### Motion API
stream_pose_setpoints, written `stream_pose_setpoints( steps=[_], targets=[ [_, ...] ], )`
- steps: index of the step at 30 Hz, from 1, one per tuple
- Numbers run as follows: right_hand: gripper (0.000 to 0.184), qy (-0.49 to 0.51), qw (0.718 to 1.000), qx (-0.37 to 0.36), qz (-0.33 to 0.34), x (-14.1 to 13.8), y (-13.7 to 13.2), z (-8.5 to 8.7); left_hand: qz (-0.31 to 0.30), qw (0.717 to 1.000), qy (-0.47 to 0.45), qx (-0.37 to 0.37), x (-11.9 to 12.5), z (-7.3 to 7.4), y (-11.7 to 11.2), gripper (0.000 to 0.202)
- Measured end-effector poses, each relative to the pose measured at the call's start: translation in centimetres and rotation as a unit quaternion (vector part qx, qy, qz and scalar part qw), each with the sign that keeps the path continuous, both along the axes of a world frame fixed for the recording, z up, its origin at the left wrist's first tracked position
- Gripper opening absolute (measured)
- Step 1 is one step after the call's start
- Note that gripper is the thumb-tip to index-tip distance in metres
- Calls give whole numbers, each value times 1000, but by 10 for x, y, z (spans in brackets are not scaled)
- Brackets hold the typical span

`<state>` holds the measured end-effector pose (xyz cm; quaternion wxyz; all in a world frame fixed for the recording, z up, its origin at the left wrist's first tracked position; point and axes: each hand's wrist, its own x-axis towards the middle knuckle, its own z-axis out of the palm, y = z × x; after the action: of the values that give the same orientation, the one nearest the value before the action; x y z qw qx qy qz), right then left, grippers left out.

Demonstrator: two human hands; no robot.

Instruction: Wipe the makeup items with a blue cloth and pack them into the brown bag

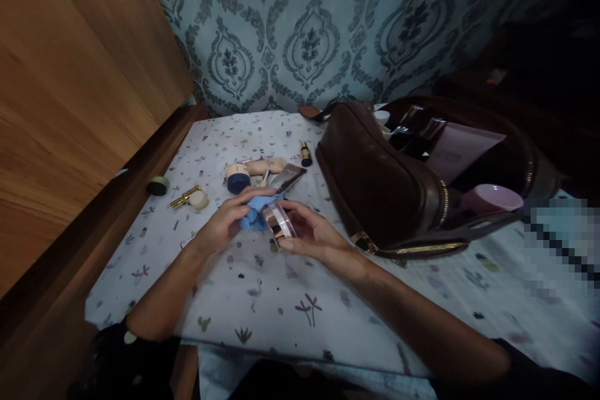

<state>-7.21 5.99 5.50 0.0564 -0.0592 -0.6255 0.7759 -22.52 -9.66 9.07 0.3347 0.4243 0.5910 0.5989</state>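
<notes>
My right hand (312,231) grips a small round clear jar (280,222), tilted on its side above the cloth-covered table. In my left hand (227,215) is a crumpled blue cloth (255,209), pressed against the jar's left side. Just beyond my hands lie a cream jar with a dark blue lid (239,180), a beige tube (269,166) and a grey tube (289,179). Part of the grey tube is hidden behind the cloth and jar.
An open brown leather bag (375,181) full of cosmetics stands at right. A small dark bottle (305,154) lies near it. Gold lipstick (186,197), a small cream lid (198,201) and a dark green lid (158,185) sit at left. A wooden cabinet (84,75) borders the table.
</notes>
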Motion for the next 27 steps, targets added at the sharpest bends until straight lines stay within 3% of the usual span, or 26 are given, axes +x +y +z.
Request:
stream_pose_setpoints(
  steps=[6, 13, 16, 20, 27],
  targets=[
    [70, 4, 1000, -26, 7, 3, -1, 4, 15, 999, 24, -23, -5, -6, 1, 38],
    [79, 2, 1000, 0, -4, 0, -1, -2, 88, 996, 28, -2, -4, -10, 3, 35],
    [86, -10, 999, 26, -26, 0, -1, -3, 96, 992, 86, 15, -1, -5, 3, 30],
    [79, -16, 998, 36, -45, 0, -2, -3, 90, 981, 170, 36, 1, 1, 2, 25],
    [77, -18, 998, -40, 40, 4, 0, 4, 98, 970, 221, 36, 4, 0, 1, 23]
  ],
)
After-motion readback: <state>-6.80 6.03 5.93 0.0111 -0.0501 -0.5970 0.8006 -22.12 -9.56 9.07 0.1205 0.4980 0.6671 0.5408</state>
